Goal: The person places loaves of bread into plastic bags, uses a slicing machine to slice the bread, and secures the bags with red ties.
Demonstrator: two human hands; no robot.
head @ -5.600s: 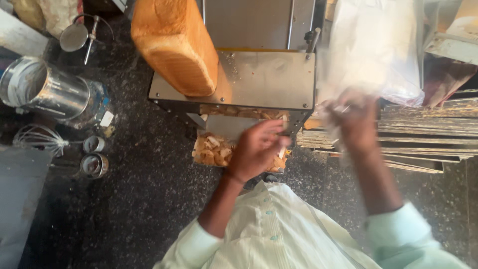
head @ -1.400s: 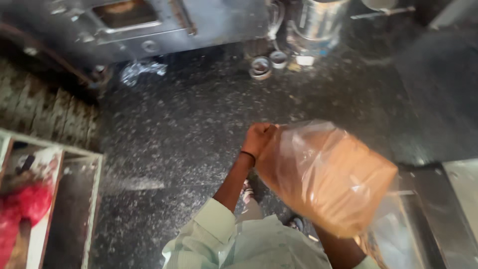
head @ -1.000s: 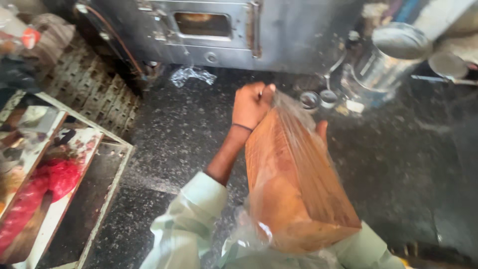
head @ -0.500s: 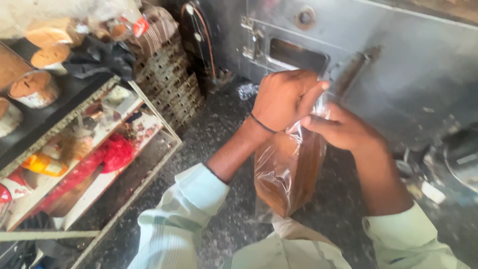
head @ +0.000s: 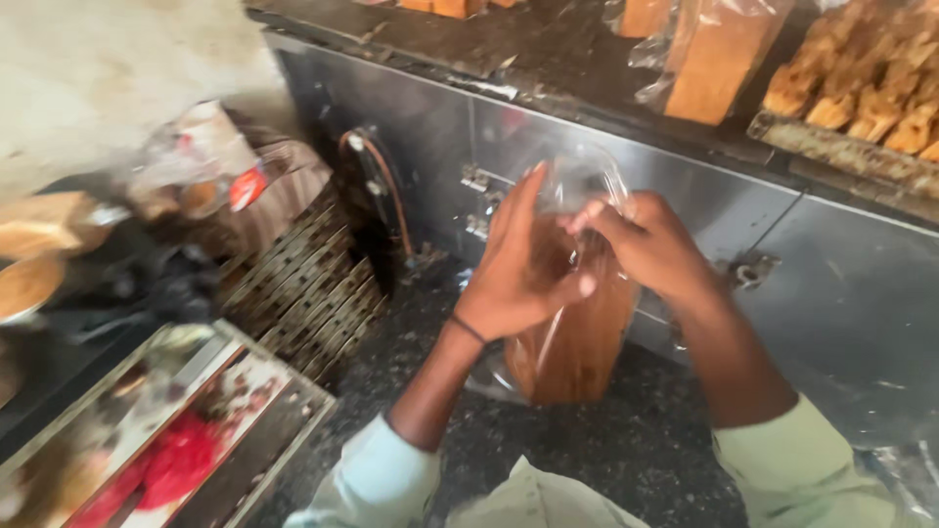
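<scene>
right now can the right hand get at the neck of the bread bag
Likely yes: the right hand already pinches the clear neck of the bread bag, opposite the left hand, with nothing between them.

The bagged loaf (head: 577,337) is half lost behind the left hand (head: 523,269) and right hand (head: 646,244), so the neck of its clear bag cannot be made out. Left of the loaf, the packets on the display shelf (head: 166,460) are a blur. Above it, more bagged loaves (head: 719,59) and a tray of rusks (head: 871,83) are cut off at the top edge.
</scene>
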